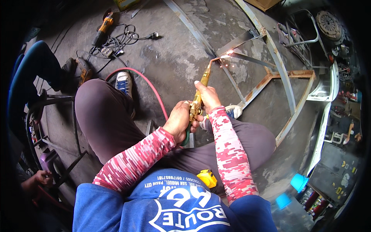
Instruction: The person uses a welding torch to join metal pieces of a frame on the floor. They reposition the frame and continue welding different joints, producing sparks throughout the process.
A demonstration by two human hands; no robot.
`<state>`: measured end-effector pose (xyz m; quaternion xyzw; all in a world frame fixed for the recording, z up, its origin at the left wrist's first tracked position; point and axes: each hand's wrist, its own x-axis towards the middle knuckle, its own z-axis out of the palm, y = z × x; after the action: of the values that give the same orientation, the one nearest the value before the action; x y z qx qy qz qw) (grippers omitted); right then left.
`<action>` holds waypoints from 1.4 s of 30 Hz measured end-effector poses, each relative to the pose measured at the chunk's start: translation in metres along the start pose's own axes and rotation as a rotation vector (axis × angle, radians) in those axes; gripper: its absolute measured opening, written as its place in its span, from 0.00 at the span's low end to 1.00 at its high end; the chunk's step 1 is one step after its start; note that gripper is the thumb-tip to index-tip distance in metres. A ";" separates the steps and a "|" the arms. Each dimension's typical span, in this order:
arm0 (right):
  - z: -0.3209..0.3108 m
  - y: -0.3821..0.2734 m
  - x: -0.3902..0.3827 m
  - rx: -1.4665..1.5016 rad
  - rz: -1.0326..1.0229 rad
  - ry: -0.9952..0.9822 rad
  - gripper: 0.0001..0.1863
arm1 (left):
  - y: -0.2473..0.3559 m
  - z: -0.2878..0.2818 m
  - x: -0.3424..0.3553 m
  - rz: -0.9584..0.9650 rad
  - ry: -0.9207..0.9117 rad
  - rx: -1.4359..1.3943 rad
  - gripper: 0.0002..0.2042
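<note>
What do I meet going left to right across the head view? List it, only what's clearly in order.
Grinder → person's left shoe → left hand → torch tip → sparks → round metal disc.

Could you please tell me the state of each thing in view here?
Brass torch: apparently lit, sparks near tip
Left hand: closed around torch
Right hand: closed around torch
Metal frame: partly rusted
Angle grinder: lying on floor
Black cord: loosely coiled
Red hose: curved

white lettering [195,217] and numbers [205,201], upside down, across the blue shirt [99,205].
</note>
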<state>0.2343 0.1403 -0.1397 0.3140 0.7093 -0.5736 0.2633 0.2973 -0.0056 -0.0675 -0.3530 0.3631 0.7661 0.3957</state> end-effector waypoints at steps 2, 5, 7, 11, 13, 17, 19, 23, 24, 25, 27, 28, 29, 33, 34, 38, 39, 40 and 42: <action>-0.001 0.001 0.002 0.146 0.013 -0.057 0.22 | 0.008 -0.001 0.004 -0.121 -0.090 -0.155 0.18; -0.004 0.001 0.004 0.277 0.065 -0.112 0.23 | 0.016 -0.003 0.007 -0.163 -0.115 -0.210 0.19; -0.005 -0.001 0.007 0.258 0.067 -0.101 0.22 | 0.017 -0.005 0.010 -0.187 -0.140 -0.237 0.19; -0.009 -0.003 0.008 0.245 0.103 -0.070 0.19 | 0.015 -0.009 0.015 -0.224 -0.176 -0.283 0.20; -0.009 -0.005 0.007 0.251 0.113 -0.066 0.19 | 0.014 -0.010 0.017 -0.248 -0.184 -0.316 0.20; -0.008 -0.009 0.005 0.234 0.120 -0.058 0.19 | 0.014 -0.012 0.019 -0.233 -0.239 -0.329 0.21; -0.008 -0.012 0.003 0.236 0.124 -0.056 0.19 | 0.014 -0.013 0.020 -0.252 -0.218 -0.331 0.21; -0.009 -0.018 -0.002 0.216 0.113 -0.079 0.18 | 0.014 -0.016 0.021 -0.272 -0.240 -0.357 0.22; -0.009 -0.020 -0.002 0.208 0.099 -0.080 0.18 | 0.015 -0.016 0.020 -0.265 -0.244 -0.355 0.22; -0.009 -0.021 -0.003 0.201 0.085 -0.080 0.18 | 0.015 -0.017 0.020 -0.259 -0.249 -0.353 0.22; -0.007 -0.024 -0.005 0.180 0.046 -0.053 0.17 | 0.018 -0.018 0.018 -0.256 -0.272 -0.333 0.23; -0.006 -0.025 -0.006 0.170 0.027 -0.040 0.17 | 0.020 -0.017 0.018 -0.243 -0.295 -0.329 0.23; -0.006 -0.026 -0.007 0.158 0.013 -0.037 0.17 | 0.022 -0.017 0.017 -0.249 -0.290 -0.316 0.23; -0.006 -0.030 -0.009 0.209 -0.008 -0.034 0.17 | 0.026 -0.015 0.015 -0.233 -0.272 -0.280 0.24; -0.007 -0.030 -0.009 0.216 -0.011 -0.037 0.17 | 0.026 -0.014 0.016 -0.225 -0.276 -0.268 0.24; -0.006 -0.030 -0.008 0.223 -0.008 -0.047 0.17 | 0.024 -0.016 0.018 -0.226 -0.309 -0.312 0.24; -0.007 -0.030 -0.008 0.228 -0.013 -0.063 0.17 | 0.024 -0.016 0.018 -0.236 -0.317 -0.331 0.24; -0.007 -0.030 -0.008 0.228 -0.011 -0.069 0.18 | 0.024 -0.015 0.019 -0.244 -0.326 -0.351 0.24; -0.008 -0.030 -0.008 0.231 -0.005 -0.075 0.19 | 0.026 -0.014 0.017 -0.258 -0.328 -0.359 0.24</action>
<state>0.2171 0.1426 -0.1131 0.3185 0.6288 -0.6637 0.2503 0.2708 -0.0222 -0.0815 -0.3323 0.1046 0.8082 0.4748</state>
